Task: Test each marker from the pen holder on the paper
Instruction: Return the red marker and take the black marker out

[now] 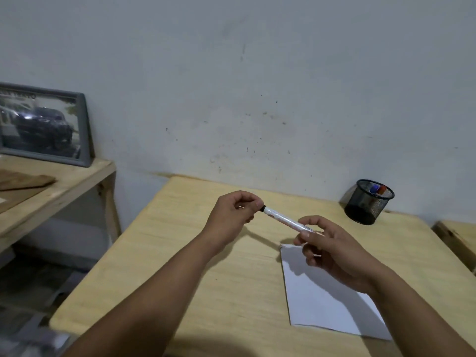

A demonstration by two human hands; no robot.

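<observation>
A white marker (284,220) with a black cap end is held in the air above the wooden table (195,253). My left hand (231,216) pinches its black cap end. My right hand (332,249) grips the other end of the barrel. A white sheet of paper (322,302) lies on the table under my right hand. The black mesh pen holder (367,202) stands at the back right near the wall, with a blue and a red marker showing inside it.
A lower wooden shelf (51,186) stands to the left with a framed car picture (43,124) leaning on the wall. Another wooden piece (458,238) sits at the far right edge. The wall runs close behind the table.
</observation>
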